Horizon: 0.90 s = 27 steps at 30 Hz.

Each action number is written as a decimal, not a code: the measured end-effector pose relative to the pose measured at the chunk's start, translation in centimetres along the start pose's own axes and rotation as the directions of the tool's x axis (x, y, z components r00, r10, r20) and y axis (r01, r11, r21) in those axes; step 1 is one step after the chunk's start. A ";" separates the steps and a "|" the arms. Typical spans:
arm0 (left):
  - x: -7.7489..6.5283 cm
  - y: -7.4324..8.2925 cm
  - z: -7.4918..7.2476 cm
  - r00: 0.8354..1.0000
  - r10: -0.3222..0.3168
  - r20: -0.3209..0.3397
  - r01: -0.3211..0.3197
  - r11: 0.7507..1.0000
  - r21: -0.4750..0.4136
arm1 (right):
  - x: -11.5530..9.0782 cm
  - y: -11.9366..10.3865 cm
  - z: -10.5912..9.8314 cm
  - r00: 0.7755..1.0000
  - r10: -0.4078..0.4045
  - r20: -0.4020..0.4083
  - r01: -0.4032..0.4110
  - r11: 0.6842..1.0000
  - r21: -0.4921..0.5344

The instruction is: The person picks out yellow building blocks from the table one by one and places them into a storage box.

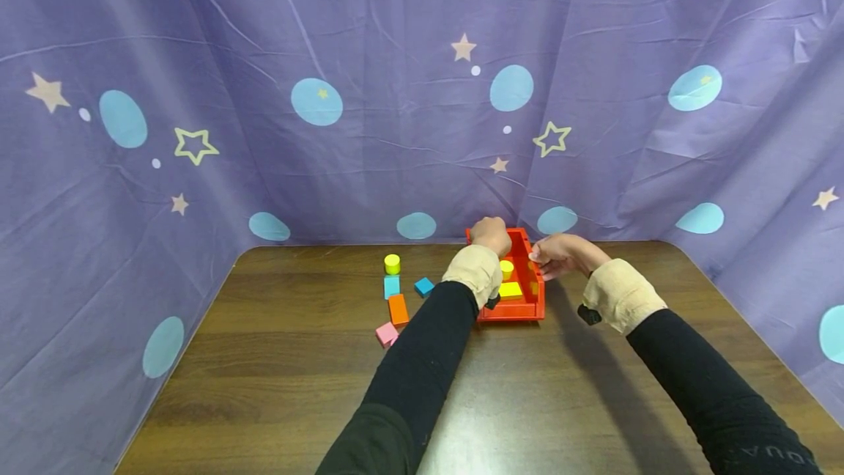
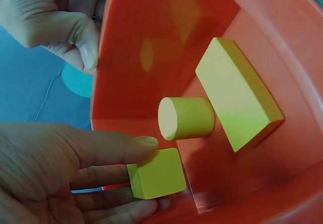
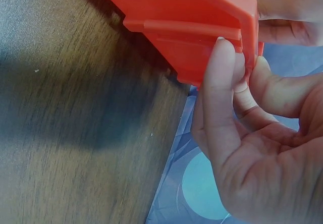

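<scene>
A red plastic bin (image 1: 513, 311) stands near the table's back edge. My left hand (image 1: 492, 234) reaches in over its left side. In the left wrist view, the thumb and fingers pinch a small yellow square block (image 2: 160, 174) inside the bin. Beside that block lie a yellow cylinder (image 2: 189, 118) and a larger yellow rectangular block (image 2: 236, 93). At the bin's right wall, my right hand (image 1: 565, 252) grips the rim; the right wrist view has its thumb (image 3: 275, 90) on one face of the rim and fingers against the outer side.
Left of the bin, on the wooden table (image 1: 264, 372), lie another yellow cylinder (image 1: 392, 264), a light blue block (image 1: 392, 286), a blue block (image 1: 424, 286), an orange block (image 1: 398, 310) and pink pieces (image 1: 386, 334) partly behind my left sleeve. A purple curtain (image 1: 369, 167) hangs behind.
</scene>
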<state>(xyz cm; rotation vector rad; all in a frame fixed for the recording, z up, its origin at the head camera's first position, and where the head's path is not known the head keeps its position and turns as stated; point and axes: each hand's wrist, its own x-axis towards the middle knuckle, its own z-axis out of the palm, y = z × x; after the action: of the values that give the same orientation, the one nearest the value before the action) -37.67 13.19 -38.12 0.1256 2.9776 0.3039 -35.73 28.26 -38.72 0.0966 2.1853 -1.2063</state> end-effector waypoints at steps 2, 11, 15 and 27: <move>0.1 0.1 0.1 1.000 -0.006 0.005 0.006 1.000 0.005 | 0.0 0.0 0.0 1.000 -0.001 -0.001 0.001 1.000 0.005; 1.1 0.2 0.8 0.999 -0.011 0.034 0.010 0.999 0.046 | 0.0 0.1 0.0 1.000 -0.009 -0.005 0.009 1.000 -0.011; 0.9 0.2 0.8 0.999 -0.006 0.042 0.004 0.998 0.056 | -0.1 0.1 -0.1 1.000 -0.009 0.001 0.009 1.000 -0.009; 0.7 0.4 1.3 0.999 -0.034 0.036 0.033 0.998 0.045 | 0.0 0.1 -0.1 1.000 0.003 -0.011 -0.003 1.000 0.003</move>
<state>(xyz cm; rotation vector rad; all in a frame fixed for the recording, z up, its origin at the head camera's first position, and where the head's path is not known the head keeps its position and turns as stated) -38.16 13.94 -39.41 0.0849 2.9473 0.2289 -35.68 28.41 -38.77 0.1082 2.1916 -1.2099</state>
